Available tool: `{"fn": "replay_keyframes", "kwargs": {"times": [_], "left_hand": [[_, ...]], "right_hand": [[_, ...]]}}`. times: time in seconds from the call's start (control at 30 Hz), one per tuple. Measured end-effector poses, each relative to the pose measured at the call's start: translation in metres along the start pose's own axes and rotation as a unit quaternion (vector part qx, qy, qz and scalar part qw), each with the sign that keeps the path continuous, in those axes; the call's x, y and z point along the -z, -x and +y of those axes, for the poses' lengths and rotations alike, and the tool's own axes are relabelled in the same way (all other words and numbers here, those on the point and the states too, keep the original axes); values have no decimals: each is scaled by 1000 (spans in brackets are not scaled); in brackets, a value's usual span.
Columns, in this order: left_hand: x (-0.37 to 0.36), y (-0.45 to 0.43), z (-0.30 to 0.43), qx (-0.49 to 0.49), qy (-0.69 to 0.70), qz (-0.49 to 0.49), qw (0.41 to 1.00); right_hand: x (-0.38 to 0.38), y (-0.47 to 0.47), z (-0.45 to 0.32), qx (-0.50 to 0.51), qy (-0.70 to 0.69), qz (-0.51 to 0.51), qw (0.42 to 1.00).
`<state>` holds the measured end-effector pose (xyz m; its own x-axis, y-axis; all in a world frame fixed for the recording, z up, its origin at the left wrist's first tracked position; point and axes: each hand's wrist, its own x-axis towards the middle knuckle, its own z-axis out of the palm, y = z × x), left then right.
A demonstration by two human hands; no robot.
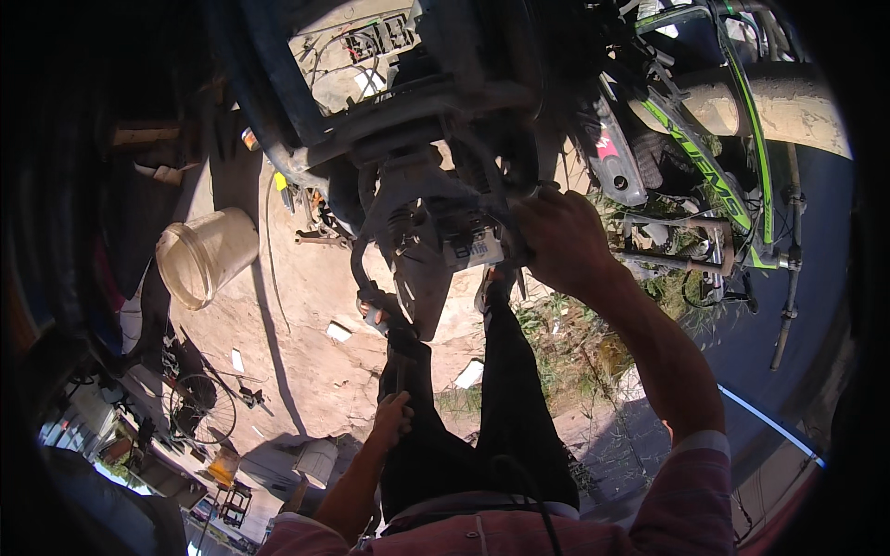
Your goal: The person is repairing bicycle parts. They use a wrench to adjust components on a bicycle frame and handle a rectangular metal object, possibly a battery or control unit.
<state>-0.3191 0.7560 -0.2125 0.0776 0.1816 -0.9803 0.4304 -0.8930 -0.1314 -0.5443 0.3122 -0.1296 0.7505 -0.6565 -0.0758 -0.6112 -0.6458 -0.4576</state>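
Note:
Before me stands the dark metal frame of a vehicle, possibly a scooter or cart, with a coil spring and a pointed mudguard-like plate. A pale label with writing sits beside the plate. My right hand is closed at the frame's right side; its fingertips and whatever they grip are in shadow. Lower down, my left hand is wrapped around a slim tool whose far end blends into the dark background. A curved tube comes down left of the plate.
Wrenches and other tools lie on the ground left of the frame. A white bucket rests on its side. To the right are a green-black bicycle frame and weeds. A spoked wheel lies at lower left.

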Motion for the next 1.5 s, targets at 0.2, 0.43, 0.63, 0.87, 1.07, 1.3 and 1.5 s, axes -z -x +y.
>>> {"fn": "replay_keyframes", "kwargs": {"times": [0.2,0.43,0.63,0.87,1.07,1.3,1.5], "left_hand": [[-10,3,11,6,-34,8,999],[-27,5,22,-6,-48,-11,999],[-41,11,35,-13,-69,-10,997],[-32,13,34,-8,-62,-18,998],[-5,0,19,-9,-44,-9,999],[22,-5,0,3,12,-9,1000],[32,-5,-6,-4,19,-15,1000]], "right_hand": [[-3,2,8,1,-14,-14,1000],[-8,5,12,2,-31,24,999],[-3,9,14,10,-51,20,998],[42,19,-11,-56,-138,-61,987],[84,29,-37,-37,-264,168,949],[92,36,-65,-173,-495,307,794],[56,45,-113,-365,-537,97,755]]}}
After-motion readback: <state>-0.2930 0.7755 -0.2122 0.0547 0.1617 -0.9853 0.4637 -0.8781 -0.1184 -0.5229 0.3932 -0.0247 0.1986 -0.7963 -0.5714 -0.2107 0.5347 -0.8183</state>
